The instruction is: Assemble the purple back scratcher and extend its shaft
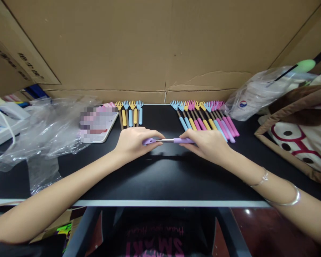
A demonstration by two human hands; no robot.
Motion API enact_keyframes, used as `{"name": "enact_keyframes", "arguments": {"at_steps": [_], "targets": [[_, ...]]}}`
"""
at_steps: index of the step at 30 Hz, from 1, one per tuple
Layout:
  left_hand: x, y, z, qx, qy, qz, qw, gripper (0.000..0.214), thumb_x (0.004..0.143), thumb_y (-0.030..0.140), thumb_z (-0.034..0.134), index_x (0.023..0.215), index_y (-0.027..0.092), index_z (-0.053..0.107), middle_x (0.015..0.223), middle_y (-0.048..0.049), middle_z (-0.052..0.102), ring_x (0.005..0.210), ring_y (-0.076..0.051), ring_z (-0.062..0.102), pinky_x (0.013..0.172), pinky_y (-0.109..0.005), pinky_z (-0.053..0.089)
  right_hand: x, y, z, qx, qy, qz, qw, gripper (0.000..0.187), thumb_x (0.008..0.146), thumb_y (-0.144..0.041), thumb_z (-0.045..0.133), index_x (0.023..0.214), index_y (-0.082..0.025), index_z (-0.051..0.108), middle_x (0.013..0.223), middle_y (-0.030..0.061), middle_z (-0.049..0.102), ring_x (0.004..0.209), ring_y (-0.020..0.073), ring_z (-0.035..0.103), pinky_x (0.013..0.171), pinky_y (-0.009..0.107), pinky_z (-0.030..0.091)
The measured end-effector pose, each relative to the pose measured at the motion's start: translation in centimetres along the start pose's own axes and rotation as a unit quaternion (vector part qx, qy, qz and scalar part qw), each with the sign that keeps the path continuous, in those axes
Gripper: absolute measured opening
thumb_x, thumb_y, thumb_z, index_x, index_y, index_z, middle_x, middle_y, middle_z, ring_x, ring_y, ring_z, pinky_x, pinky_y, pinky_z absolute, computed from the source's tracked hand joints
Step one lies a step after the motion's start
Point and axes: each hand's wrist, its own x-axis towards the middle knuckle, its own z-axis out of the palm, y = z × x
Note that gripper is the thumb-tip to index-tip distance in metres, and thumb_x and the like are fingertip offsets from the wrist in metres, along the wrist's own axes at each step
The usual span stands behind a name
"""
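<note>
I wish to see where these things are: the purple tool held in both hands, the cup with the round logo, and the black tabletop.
Purple tool (169,140): head view, on its metal rod.
Cup (252,100): head view, on its side.
Black tabletop (160,182): head view, on its bare front part.

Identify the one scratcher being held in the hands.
The purple scratcher, its head in the left hand and its handle in the right hand; the others lie in the left row and right row.
</note>
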Motion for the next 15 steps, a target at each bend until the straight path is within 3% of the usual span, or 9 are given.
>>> {"name": "enact_keyframes", "arguments": {"at_steps": [15], "targets": [[-0.11, -0.23, 0.14, -0.021, -0.006, 0.009, 1.000, 0.021, 0.082, 0.045, 0.055, 0.092, 0.032, 0.070, 0.074, 0.0051, 0.069, 0.062, -0.008, 0.059, 0.054, -0.020, 0.034, 0.19, 0.08, -0.19, -0.003, -0.019, 0.002, 1.000, 0.037, 0.090, -0.050, 0.038, 0.087, -0.021, 0.061, 0.069, 0.0005, 0.067, 0.058, 0.0111, 0.058, 0.047, 0.025, 0.022]]}}
